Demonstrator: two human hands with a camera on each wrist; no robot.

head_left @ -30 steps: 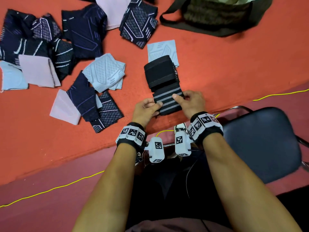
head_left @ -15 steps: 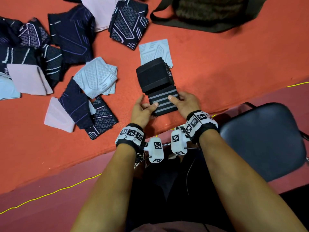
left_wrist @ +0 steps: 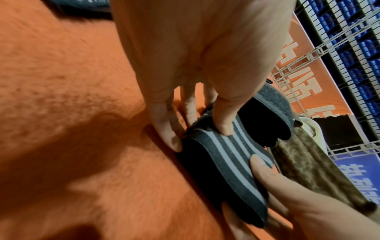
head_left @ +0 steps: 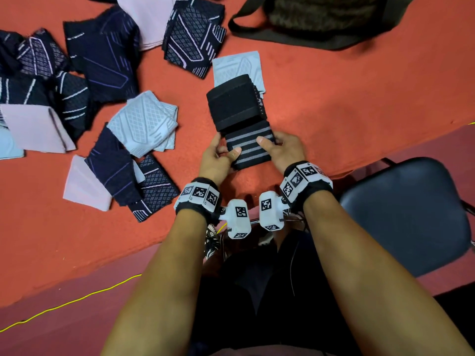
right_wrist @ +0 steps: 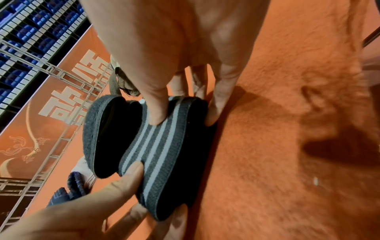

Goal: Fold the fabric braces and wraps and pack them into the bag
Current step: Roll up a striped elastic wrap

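- While both hands work at the near edge of the orange tabletop [head_left: 347, 98], the striped wrap [head_left: 248, 147] lies flat between them, grey stripes on dark elastic, its black folded end [head_left: 235, 104] stacked at the far side.
- left hand [head_left: 217, 159]: thumb pressed on top of the stripes at the wrap's left edge, fingers curled round under that edge, pinching it; the left wrist view shows a thumb [left_wrist: 223, 116] on the stripes and fingertips against the edge.
- right hand [head_left: 281, 149]: thumb on top at the right edge, fingers tucked under, pinching the same wrap; right wrist view shows a thumb [right_wrist: 156, 107] on the stripes.
- Wrap's far end overlaps a light grey folded brace [head_left: 237, 69].
- bag [head_left: 321, 19]: dark olive, at the far edge of the tabletop, well apart from the hands; whether it holds anything, cannot tell.
- Left side: loose pile of navy patterned braces [head_left: 102, 62], pale pink pieces [head_left: 33, 129], another light grey brace [head_left: 145, 123].
- Dark chair seat [head_left: 406, 214] just right of the right forearm.
- Yellow cord [head_left: 64, 304] runs across the maroon floor.
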